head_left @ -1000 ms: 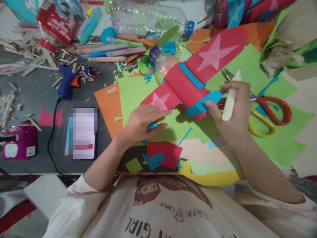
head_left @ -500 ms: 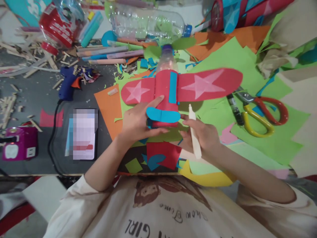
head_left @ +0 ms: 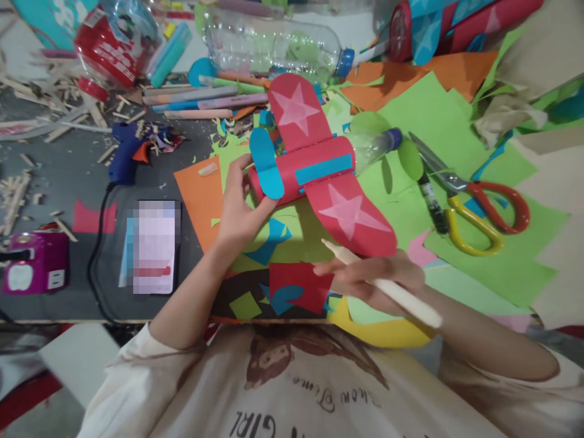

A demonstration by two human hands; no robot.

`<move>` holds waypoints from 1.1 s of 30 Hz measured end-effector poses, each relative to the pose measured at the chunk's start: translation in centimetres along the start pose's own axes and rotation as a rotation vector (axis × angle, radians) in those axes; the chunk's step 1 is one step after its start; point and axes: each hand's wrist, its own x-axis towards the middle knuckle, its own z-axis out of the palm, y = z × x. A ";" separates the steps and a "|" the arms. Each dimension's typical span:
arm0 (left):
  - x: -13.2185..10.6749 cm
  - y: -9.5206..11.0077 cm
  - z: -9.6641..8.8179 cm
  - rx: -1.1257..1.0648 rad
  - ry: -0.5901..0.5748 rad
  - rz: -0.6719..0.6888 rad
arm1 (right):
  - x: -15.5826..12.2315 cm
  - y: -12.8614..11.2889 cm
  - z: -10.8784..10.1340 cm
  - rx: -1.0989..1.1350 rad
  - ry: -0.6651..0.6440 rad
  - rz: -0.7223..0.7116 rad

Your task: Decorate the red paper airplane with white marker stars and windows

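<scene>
On the table (head_left: 68, 182), left to right: a blue glue gun (head_left: 122, 155) and a phone (head_left: 155, 246) lie idle. The left hand (head_left: 239, 210) grips the tail end of the paper-covered bottle airplane (head_left: 314, 173), lifted and turned above the green scraps. The right hand (head_left: 371, 277) is closed around a glue stick (head_left: 387, 289) just under the near wing. Scissors (head_left: 474, 210) lie farther right. This looks like checking the model between gluing steps.

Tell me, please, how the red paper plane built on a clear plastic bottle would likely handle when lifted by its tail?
The red paper plane is probably light: the left hand alone holds it up. Its thin wings likely flex. Set down, the round bottle body might roll.
</scene>
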 end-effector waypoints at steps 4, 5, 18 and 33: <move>0.4 -0.6 -0.4 -0.017 -0.026 -0.028 | 1.1 -0.3 -4.6 0.315 -0.143 -0.034; 0.4 -0.7 -0.6 -0.037 -0.045 -0.026 | 1.7 -0.1 -5.8 0.361 -0.092 -0.032; 0.4 0.3 -0.6 -0.157 -0.138 -0.060 | 8.2 1.8 -4.7 0.042 0.155 0.176; -0.1 0.8 -0.7 0.033 -0.206 -0.059 | 8.2 1.4 -3.1 -0.103 0.070 0.097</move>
